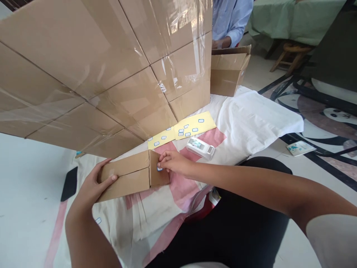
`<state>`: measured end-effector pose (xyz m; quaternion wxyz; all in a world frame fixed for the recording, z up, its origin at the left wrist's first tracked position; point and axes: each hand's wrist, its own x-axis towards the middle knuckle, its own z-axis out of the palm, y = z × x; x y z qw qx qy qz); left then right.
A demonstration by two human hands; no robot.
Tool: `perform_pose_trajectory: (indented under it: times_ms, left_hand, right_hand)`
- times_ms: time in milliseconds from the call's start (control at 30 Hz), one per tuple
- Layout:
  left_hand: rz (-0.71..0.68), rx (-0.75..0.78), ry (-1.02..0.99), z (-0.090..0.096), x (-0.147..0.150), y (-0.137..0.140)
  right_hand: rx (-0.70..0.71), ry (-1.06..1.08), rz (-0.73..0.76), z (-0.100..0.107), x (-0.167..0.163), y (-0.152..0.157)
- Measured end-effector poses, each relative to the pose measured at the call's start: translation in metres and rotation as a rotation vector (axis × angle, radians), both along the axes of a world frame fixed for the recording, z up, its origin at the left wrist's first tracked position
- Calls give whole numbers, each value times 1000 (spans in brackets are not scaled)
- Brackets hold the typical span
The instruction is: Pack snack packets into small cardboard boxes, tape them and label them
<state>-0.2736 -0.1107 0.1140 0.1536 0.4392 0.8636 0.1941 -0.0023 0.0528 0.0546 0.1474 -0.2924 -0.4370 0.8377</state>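
Observation:
A small brown cardboard box lies on the cloth in front of me. My left hand grips its left end, thumb on top and fingers round the far side. At the box's right end, the bent fingers of my right hand pinch a small blue-edged white sticker against the cardboard. Just beyond are yellow sheets carrying several similar stickers. A white handheld device with a grey window rests to the right of the sheets.
Stacked, taped cartons rise like a wall behind the box. A co-worker's sleeve shows behind an open carton. A dark phone-like slab lies left. One loose sticker is on the cloth. A wooden stool stands back right.

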Motion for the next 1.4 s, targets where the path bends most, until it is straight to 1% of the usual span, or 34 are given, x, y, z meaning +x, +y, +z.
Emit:
perform_pose_trajectory:
  times_ms: [167,400,700,900,1000,1267,1400]
  left_hand:
    - [6,-5,-24,-1,-2,1]
    - [26,-19,-34,1,0,2]
    - [22,-19,2,2,1,1]
    - [28,-21,-7,2,3,1]
    - [25,-14,-8,2,3,2]
    - [29,-4,-25,1,0,0]
    - [17,-4,-13,0,-1,0]
  right_hand:
    - [-16,9,15,3,-1,1]
    - [0,-11,26,-8,-4,-1]
    - [27,-17,63,-12,-4,0]
    - [45,61,166,-15,0,3]
    - [63,86,179,-16,1,3]
    - [36,81,178,-19,-1,3]
    - [10,23,179,-15,-3,4]
